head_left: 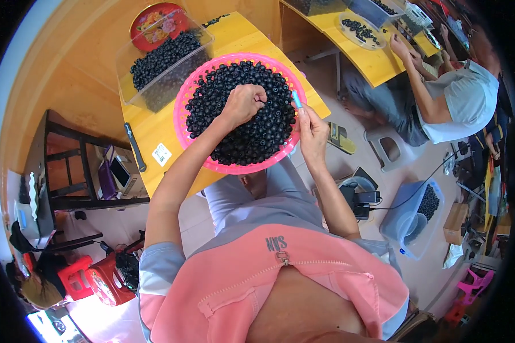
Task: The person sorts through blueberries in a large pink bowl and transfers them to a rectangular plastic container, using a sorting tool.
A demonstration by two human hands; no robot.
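A pink basin [179,112] with a perforated rim, heaped with small round black beads [252,137], rests at the table's near edge above my lap. Over the middle of the heap is my left hand [244,105], its fingers closed in a pinch; what lies between the fingertips is too small to make out. At the basin's right rim my right hand [313,130] grips a slim light-blue stick-like tool [296,99], thumb along it and its tip pointing up. Most of the tool is hidden in that hand.
Behind the basin stand a clear tub [171,68] of black beads and a red floral tray [160,27]. A dark-handled knife [135,147] lies on the yellow table [240,35]. A seated person [458,103] works at another table on the right. A plastic bin [412,220] stands on the floor.
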